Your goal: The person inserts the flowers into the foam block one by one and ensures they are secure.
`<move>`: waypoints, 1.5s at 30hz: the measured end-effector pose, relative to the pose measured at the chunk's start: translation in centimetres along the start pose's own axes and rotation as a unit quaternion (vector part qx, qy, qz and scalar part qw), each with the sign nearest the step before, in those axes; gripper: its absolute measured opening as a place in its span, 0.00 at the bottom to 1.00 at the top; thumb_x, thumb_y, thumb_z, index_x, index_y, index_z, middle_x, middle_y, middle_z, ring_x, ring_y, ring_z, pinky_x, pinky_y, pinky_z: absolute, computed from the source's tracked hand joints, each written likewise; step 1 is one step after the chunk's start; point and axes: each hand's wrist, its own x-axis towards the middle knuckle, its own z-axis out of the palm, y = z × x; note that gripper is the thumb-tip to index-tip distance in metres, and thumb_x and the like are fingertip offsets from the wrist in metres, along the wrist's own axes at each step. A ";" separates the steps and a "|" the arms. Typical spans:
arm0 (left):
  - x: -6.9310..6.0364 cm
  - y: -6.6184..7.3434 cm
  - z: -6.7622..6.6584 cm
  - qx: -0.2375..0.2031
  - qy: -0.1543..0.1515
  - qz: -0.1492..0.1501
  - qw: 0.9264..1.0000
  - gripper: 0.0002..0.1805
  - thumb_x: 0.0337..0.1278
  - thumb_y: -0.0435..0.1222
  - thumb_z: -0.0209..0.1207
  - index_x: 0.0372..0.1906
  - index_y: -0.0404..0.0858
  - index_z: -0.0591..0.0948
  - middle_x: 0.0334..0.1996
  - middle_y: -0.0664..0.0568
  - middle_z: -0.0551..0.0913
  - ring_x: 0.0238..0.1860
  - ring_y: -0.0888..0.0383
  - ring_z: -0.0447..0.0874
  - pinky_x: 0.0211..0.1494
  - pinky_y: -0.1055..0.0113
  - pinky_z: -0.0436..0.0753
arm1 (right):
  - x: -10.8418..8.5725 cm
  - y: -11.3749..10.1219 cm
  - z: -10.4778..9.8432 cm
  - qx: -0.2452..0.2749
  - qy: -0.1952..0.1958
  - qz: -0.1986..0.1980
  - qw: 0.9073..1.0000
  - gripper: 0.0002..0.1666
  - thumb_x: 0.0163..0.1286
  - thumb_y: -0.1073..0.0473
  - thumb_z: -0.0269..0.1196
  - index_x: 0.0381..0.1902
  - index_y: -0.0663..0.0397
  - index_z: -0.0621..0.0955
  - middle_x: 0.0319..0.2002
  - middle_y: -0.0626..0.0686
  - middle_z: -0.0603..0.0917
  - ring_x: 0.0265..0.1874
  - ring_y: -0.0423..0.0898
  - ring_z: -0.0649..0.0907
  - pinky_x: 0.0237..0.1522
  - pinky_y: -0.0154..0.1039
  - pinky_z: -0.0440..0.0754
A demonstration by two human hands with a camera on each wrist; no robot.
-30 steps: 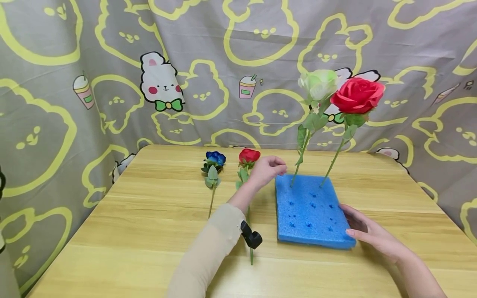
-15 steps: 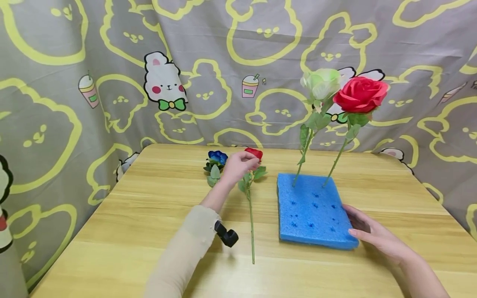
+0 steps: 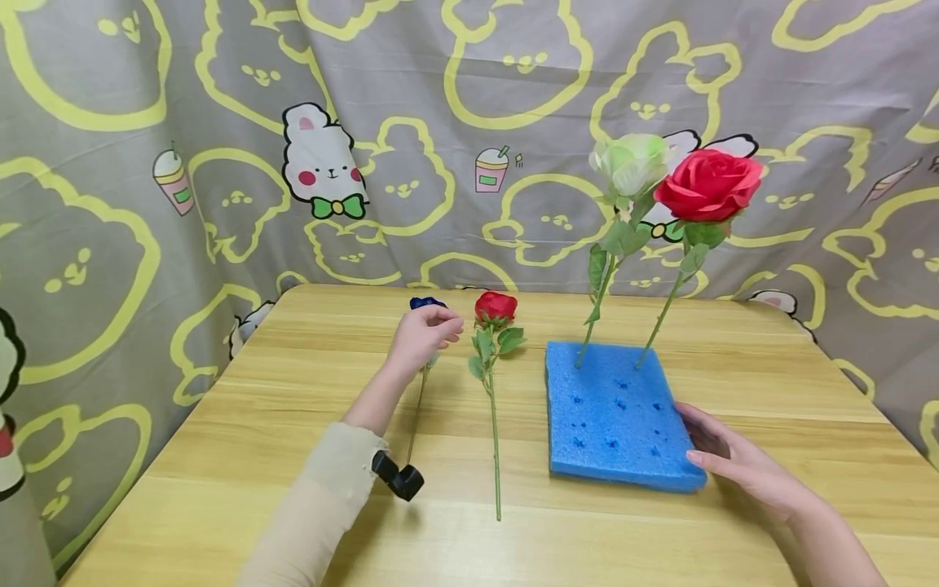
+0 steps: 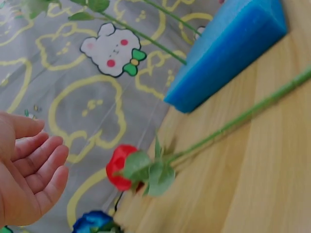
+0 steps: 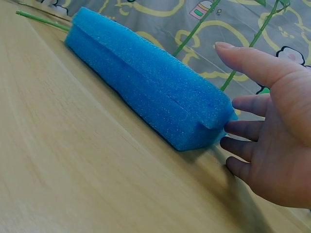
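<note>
My left hand (image 3: pixel 421 341) hovers over the blue artificial rose (image 3: pixel 427 302) lying at the table's back left, covering part of its head and leaves. In the left wrist view its fingers are loosely bent with nothing between them. To its right lies a red artificial rose (image 3: pixel 495 308) with a long green stem. My right hand (image 3: pixel 734 465) rests at the right edge of a blue foam block (image 3: pixel 609 416), fingertips against its side. A white-green rose (image 3: pixel 629 167) and a larger red rose (image 3: pixel 707 187) stand upright in the block's back part.
Several small holes show in the foam's top. The wooden table (image 3: pixel 242 456) ends at a grey curtain (image 3: pixel 411 65) printed with yellow cartoon outlines. A black wrist camera (image 3: pixel 398 476) sits on the left sleeve above the blue rose's stem end.
My left hand has moved left from beside the foam block, past the lying red rose, to above the blue rose. The right hand has stayed at the block's edge.
</note>
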 end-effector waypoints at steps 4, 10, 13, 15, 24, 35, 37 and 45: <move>-0.7 -0.7 -1.2 -0.017 0.009 -0.022 1.000 0.12 0.59 0.35 0.59 0.42 0.29 0.79 0.34 0.42 0.83 0.39 0.45 0.82 0.48 0.49 0.78 | 0.0 -0.2 -0.1 0.004 0.000 0.004 1.000 0.33 0.71 0.68 0.48 0.69 0.70 0.49 0.61 0.31 0.59 0.57 0.21 0.63 0.52 0.18 0.62; -2.0 -1.7 -2.6 -0.015 0.011 -0.045 0.999 0.12 0.59 0.35 0.58 0.42 0.28 0.79 0.34 0.41 0.82 0.42 0.40 0.80 0.48 0.49 0.78 | 0.0 -0.2 -0.1 0.005 -0.004 0.002 1.000 0.34 0.71 0.68 0.48 0.69 0.70 0.49 0.61 0.30 0.58 0.57 0.20 0.62 0.53 0.18 0.61; -2.5 -2.1 -3.0 0.003 0.007 -0.053 0.999 0.12 0.59 0.34 0.58 0.42 0.28 0.78 0.36 0.40 0.82 0.42 0.41 0.80 0.45 0.54 0.80 | 0.0 -0.2 -0.2 0.002 -0.003 0.003 1.000 0.34 0.71 0.68 0.48 0.69 0.70 0.49 0.61 0.30 0.58 0.57 0.20 0.62 0.53 0.18 0.61; -2.8 -2.5 -3.3 0.010 0.003 -0.053 0.999 0.12 0.59 0.33 0.58 0.42 0.27 0.78 0.37 0.38 0.82 0.40 0.43 0.81 0.43 0.58 0.80 | 0.0 -0.1 -0.2 0.003 -0.002 0.003 1.000 0.34 0.71 0.68 0.48 0.69 0.70 0.49 0.61 0.30 0.58 0.57 0.20 0.62 0.53 0.18 0.61; -4.2 -5.1 -3.5 0.061 -0.025 -0.105 0.992 0.13 0.56 0.32 0.59 0.43 0.27 0.78 0.34 0.43 0.81 0.31 0.52 0.80 0.36 0.63 0.81 | 0.1 -0.2 -0.1 -0.003 -0.001 -0.002 1.000 0.33 0.70 0.69 0.49 0.69 0.70 0.50 0.62 0.32 0.59 0.57 0.20 0.62 0.53 0.18 0.61; -5.0 -6.4 -3.3 0.052 -0.029 -0.149 0.987 0.15 0.55 0.31 0.59 0.45 0.26 0.74 0.34 0.42 0.80 0.28 0.54 0.80 0.32 0.64 0.82 | 0.1 0.0 -0.1 -0.007 -0.003 -0.007 1.000 0.34 0.70 0.70 0.49 0.69 0.70 0.50 0.62 0.33 0.59 0.57 0.21 0.62 0.53 0.18 0.62; -5.0 -6.5 -3.3 0.056 -0.029 -0.152 0.986 0.15 0.55 0.31 0.59 0.45 0.26 0.74 0.34 0.42 0.80 0.28 0.55 0.81 0.32 0.64 0.81 | 0.1 0.1 -0.1 -0.008 -0.004 -0.010 1.000 0.34 0.70 0.70 0.49 0.69 0.70 0.50 0.63 0.33 0.59 0.57 0.21 0.62 0.53 0.18 0.62; -4.7 -6.6 -2.8 0.082 -0.027 -0.171 0.982 0.14 0.52 0.30 0.61 0.44 0.29 0.76 0.29 0.45 0.79 0.25 0.56 0.77 0.27 0.68 0.77 | 0.1 0.5 -0.1 -0.008 -0.007 -0.012 1.000 0.33 0.70 0.71 0.48 0.69 0.70 0.50 0.62 0.30 0.59 0.57 0.21 0.62 0.52 0.18 0.63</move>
